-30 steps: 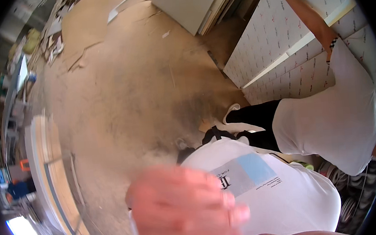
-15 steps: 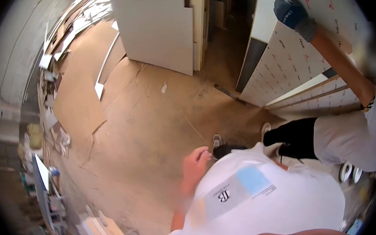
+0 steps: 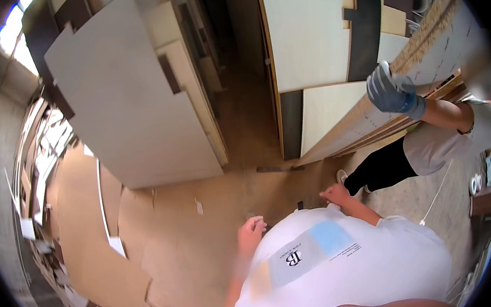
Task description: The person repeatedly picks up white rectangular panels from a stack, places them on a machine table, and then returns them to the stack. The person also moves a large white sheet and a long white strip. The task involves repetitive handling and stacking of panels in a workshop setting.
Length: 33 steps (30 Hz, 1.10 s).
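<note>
My left hand hangs in front of my white shirt, its fingers loosely bent and holding nothing I can see. On the other side of the shirt is my right hand, also empty, with one finger or thumb stretched out. Neither hand touches a board. To my right a co-worker's gloved hand grips the upper edge of a thick chipboard panel with a pale printed face. That panel stands on edge and leans, its lower corner near the floor.
Ahead, a large white board leans on a stack of panels. A dark narrow gap separates it from more upright white boards. Cardboard sheets and offcuts litter the left side. The co-worker's legs are close on my right.
The view has turned and come nearer the upright boards. The co-worker's panel now shows its edge rather than its broad printed face. My right hand has come into sight.
</note>
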Available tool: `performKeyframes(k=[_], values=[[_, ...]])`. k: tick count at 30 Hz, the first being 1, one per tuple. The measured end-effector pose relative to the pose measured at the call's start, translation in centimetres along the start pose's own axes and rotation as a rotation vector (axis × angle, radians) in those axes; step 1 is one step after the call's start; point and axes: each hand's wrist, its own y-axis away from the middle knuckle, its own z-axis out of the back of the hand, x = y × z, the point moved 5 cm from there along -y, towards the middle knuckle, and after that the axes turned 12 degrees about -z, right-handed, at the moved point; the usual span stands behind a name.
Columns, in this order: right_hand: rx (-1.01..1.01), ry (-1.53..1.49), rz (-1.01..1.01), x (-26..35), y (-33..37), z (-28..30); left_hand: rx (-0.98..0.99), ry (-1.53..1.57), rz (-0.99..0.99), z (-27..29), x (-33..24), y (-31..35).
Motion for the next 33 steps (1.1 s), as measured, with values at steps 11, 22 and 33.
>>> performKeyframes(k=[11,22,33], values=[[-0.157,-0.614,-0.138,-1.4,-1.7,-4.7,0.382,-0.148,-0.186,5.1,-14.6,-28.2],[-0.144,-0.703,-0.374,4.5,-8.6,-1.7,0.552,-0.020,-0.465,-9.0,-24.5,-52.0],[-0.506,-1.540,-0.695,11.0,-9.5,-4.3,0.307,0.199,-0.858,-19.3,-38.7,-76.1]])
